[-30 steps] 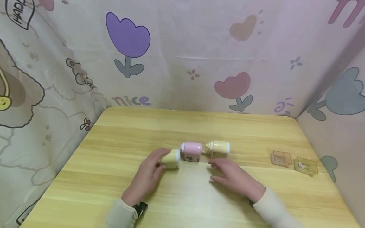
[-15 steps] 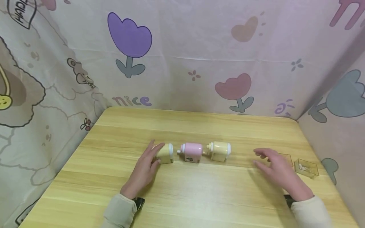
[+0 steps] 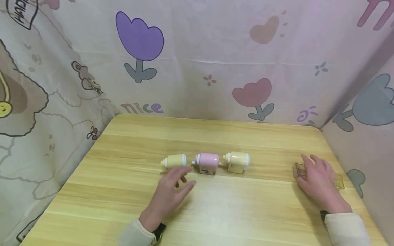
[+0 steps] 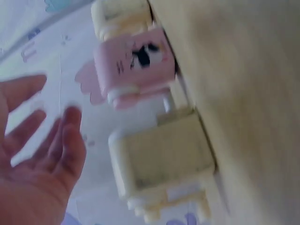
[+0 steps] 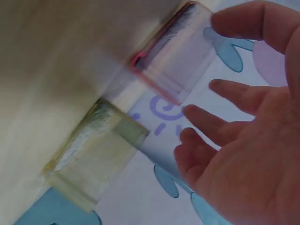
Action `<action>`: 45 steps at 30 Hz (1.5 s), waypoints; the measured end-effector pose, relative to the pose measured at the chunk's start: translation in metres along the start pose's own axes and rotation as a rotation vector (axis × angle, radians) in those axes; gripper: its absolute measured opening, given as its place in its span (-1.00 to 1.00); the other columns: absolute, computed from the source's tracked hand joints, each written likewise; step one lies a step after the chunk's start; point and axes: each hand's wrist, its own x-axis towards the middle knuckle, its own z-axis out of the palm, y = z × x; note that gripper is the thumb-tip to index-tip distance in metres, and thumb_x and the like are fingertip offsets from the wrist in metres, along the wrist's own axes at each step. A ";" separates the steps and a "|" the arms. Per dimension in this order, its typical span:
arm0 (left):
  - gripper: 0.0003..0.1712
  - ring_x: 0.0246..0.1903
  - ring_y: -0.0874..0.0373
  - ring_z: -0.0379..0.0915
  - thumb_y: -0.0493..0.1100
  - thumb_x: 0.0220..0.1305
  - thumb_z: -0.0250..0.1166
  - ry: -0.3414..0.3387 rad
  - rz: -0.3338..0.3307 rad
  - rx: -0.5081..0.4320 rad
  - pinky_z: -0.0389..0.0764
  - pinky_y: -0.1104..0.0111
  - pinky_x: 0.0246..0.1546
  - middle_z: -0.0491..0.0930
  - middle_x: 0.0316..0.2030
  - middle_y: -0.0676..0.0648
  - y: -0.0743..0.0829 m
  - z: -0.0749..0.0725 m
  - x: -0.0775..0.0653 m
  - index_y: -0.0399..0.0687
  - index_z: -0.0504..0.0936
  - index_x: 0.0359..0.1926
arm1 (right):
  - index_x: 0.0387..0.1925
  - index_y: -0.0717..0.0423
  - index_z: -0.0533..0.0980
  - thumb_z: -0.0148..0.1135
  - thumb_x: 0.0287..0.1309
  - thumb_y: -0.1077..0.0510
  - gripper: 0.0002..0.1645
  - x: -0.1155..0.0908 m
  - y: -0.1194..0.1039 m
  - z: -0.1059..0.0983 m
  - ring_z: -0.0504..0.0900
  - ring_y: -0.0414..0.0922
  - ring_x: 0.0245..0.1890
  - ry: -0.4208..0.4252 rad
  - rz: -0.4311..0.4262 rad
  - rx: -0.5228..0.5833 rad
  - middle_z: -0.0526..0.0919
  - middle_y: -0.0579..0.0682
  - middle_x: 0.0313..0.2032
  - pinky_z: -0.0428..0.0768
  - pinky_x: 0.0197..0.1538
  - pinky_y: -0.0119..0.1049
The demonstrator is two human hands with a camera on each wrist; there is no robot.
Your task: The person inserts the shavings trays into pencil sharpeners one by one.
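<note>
A row of crank pencil sharpeners stands at mid-table in the head view: a yellow sharpener [image 3: 176,160] on the left, a pink sharpener [image 3: 208,162] with a dark printed picture, and another yellow sharpener [image 3: 237,162] on the right. My left hand [image 3: 167,193] hovers just in front of the left yellow one, fingers parted and holding nothing. My right hand [image 3: 318,181] is over two small see-through drawers. The pinkish drawer [image 5: 180,61] lies near its thumb and fingertips, apparently ungripped. The yellowish drawer [image 5: 93,161] is partly covered by the hand in the head view; both contain dark shavings.
The wooden table [image 3: 215,212] meets a printed cloth backdrop [image 3: 197,44] at its far edge. More of this cloth hangs along the left and right sides.
My left hand has let go of the left yellow sharpener after shifting it leftward, and has drawn back. My right hand has swung right from the sharpeners to the see-through drawers.
</note>
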 end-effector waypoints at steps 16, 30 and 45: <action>-0.53 -0.28 0.34 0.43 0.01 0.28 0.25 -0.475 -0.185 -0.071 0.48 0.48 -0.24 0.53 -0.09 0.10 0.007 0.014 -0.015 -0.02 0.49 0.16 | 0.23 0.38 0.23 0.21 -0.14 0.32 -0.20 -0.010 0.020 0.004 0.25 0.52 0.00 -0.029 -0.013 -0.045 0.31 0.52 0.11 0.17 -0.09 0.39; -0.54 -0.31 0.34 0.43 -0.01 0.26 0.27 -0.496 -0.179 -0.074 0.47 0.47 -0.22 0.52 -0.14 0.11 0.007 0.013 -0.019 -0.03 0.50 0.14 | 0.15 0.26 0.39 0.35 -0.11 0.22 -0.30 -0.011 0.013 0.002 0.36 0.42 -0.05 0.032 -0.064 -0.036 0.46 0.41 0.07 0.14 -0.19 0.22; -0.55 -0.30 0.35 0.43 0.01 0.26 0.27 -0.487 -0.173 -0.063 0.47 0.48 -0.23 0.52 -0.14 0.13 0.004 0.014 -0.021 -0.01 0.50 0.13 | 0.08 0.13 0.50 0.46 -0.10 0.05 -0.35 -0.013 -0.033 0.012 0.49 0.18 -0.02 0.053 -0.290 0.144 0.62 0.12 -0.04 0.22 0.08 0.25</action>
